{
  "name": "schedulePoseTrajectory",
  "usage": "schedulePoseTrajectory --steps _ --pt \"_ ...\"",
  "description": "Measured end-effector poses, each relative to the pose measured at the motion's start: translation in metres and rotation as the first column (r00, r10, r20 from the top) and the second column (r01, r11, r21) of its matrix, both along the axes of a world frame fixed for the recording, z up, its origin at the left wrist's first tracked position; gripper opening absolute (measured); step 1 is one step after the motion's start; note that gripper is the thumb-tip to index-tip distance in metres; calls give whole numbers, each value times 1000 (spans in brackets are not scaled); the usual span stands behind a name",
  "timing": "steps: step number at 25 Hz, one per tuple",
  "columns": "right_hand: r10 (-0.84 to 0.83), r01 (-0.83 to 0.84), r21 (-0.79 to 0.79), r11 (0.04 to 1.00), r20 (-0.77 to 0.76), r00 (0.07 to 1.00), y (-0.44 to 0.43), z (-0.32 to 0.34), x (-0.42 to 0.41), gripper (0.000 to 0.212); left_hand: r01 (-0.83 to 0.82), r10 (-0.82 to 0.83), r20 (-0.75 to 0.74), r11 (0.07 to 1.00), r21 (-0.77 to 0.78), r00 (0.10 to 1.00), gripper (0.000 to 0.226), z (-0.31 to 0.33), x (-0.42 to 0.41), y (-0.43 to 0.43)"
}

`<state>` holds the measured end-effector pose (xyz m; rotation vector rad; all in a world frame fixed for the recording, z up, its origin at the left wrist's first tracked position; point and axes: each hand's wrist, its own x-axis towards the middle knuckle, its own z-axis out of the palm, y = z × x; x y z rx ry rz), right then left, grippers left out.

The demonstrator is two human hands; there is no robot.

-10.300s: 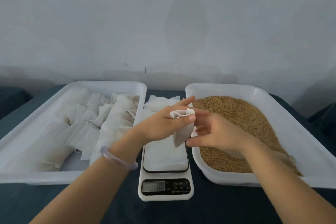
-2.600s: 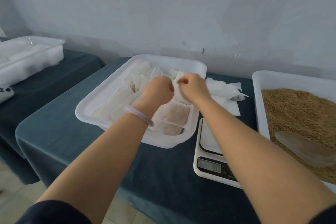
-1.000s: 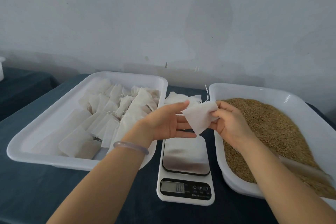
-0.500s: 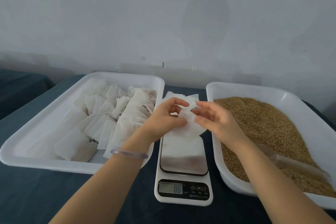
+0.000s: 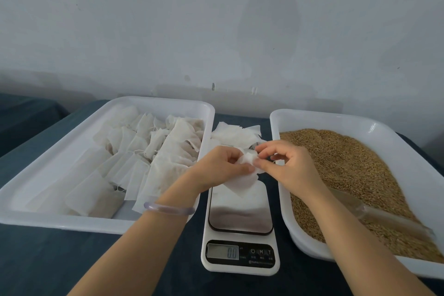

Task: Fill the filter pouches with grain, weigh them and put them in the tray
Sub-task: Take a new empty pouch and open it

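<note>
**Empty filter pouch held open-side up above the scale**

Directions are read on a clock face centred on the kitchen scale [image 5: 240, 223], with 12 o'clock toward the wall.

**Hands and pouch.** The left hand [image 5: 223, 166] and the right hand [image 5: 288, 163] meet above the 12 o'clock edge of the scale platform. Each grip is closed on the top edge of one empty filter pouch [image 5: 246, 182], with thumb and fingertips nipping the thin paper from opposite sides. The pouch hangs limp over the platform; contact with it cannot be confirmed. The opposed pinches probably serve to part the two layers and open the mouth for filling.

**Layout.** Each station sits within one reach of the scale:
- 12 o'clock: a stack of empty pouches [image 5: 236, 134] lying on the cloth.
- 3 o'clock: the supply tray [image 5: 336, 115] holding the grain [image 5: 348, 163], with a translucent scoop [image 5: 394, 218] lying in it on the right-hand side.
- 9 o'clock: the receiving tray [image 5: 168, 101], part-covered with filled pouches [image 5: 156, 151].
- 6 o'clock: the display [image 5: 223, 252], which reads zero.

**Surface and room.** A dark blue cloth covers the surface [image 5: 48, 259]. Behind it stands a plain, pale wall [image 5: 216, 19] with faint scuffs and patches.
</note>
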<state>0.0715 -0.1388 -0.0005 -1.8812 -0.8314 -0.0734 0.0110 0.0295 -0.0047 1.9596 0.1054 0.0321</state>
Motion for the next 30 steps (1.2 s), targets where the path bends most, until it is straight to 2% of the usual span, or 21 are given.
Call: schedulePoseTrajectory --steps 4,6,9,11,15,17,18,19,20,21,22,23,24,25,26,28,30 --pt "-93 90 41 995 81 992 -3 3 2 21 -3 -2 -62 996 -92 998 22 1 3 0" --pt "-81 79 48 996 21 997 -5 4 3 20 1 -17 -110 989 -146 994 21 3 3 -1" --pt "106 -96 76 993 -146 984 -5 6 1 11 17 -35 -107 987 -161 994 36 5 2 -1" --pt "174 -167 54 985 -194 965 -5 7 0 6 39 -56 -97 985 -171 994 36 4 0 -1" --pt "122 -112 56 992 -219 968 -5 4 3 22 71 -82 -60 984 -164 995 23 3 0 -1" --pt "69 -45 102 994 -241 968 -6 4 6 26 -18 14 -20 982 -190 1000 18 3 2 -1" --pt "43 -20 98 995 -243 969 -6 3 7 27 -84 88 17 983 -162 996 16 3 2 -1" --pt "30 -12 78 997 -238 971 -6 2 9 28 -143 148 76 987 -68 986 21 2 2 -1" --pt "34 -22 51 998 -236 971 -5 -1 10 30 -199 180 181 975 98 967 38 1 0 0" --pt "54 -50 21 999 -244 968 -5 -3 10 32 -229 141 316 938 261 938 60 1 -1 1" --pt "86 -91 -6 996 -260 962 -4 -3 9 37 -211 35 408 894 396 912 81 0 -1 1" --pt "128 -140 -25 990 -278 952 -4 -3 7 42 -166 -70 405 839 519 912 96 0 -1 -2" --pt "169 -186 -31 982 -293 941 -4 -2 6 45 -113 -130 335 778 618 933 103 -1 0 -6" --pt "206 -224 -25 974 -305 930 -4 0 4 43 -90 -129 265 729 678 956 99 -2 3 -11" --pt "240 -255 -5 967 -314 918 -4 2 3 36 -99 -89 230 716 691 969 83 -4 6 -15" --pt "297 -295 53 954 -307 904 -6 4 0 27 -121 -11 209 787 605 978 40 -5 7 -15" --pt "312 -308 56 950 -222 924 -8 5 -1 23 -42 -2 99 895 444 995 23 -2 6 -10"
